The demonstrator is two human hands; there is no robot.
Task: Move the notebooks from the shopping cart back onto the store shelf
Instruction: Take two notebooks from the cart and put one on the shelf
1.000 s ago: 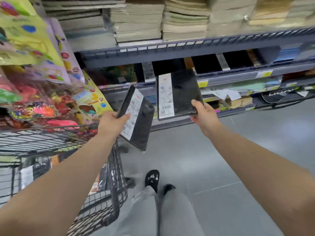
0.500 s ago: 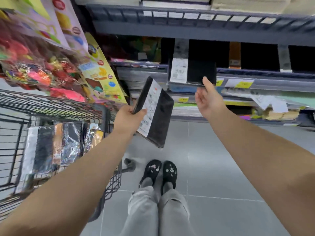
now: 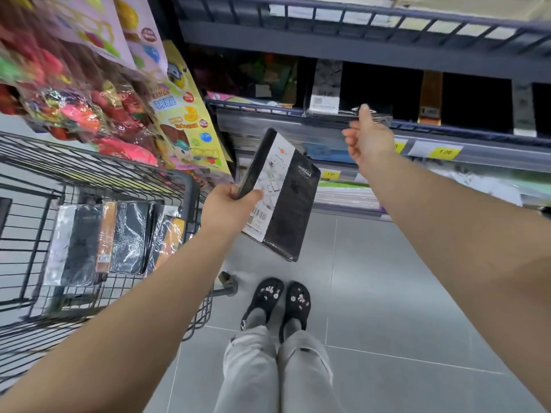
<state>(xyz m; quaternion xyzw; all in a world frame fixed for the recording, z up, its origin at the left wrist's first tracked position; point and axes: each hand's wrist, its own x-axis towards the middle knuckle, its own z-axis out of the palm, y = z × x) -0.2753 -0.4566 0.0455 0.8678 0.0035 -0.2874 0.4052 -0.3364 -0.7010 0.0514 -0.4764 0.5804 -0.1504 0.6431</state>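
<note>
Notebook (image 3: pixel 290 210), barcode label (image 3: pixel 258 216); shelf tag (image 3: pixel 443 152) "1.00"

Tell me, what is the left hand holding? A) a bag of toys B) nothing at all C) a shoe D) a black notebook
D: the left hand has its fingers curled round the edge of a black notebook with a white label strip, holding it up over the floor.
</note>
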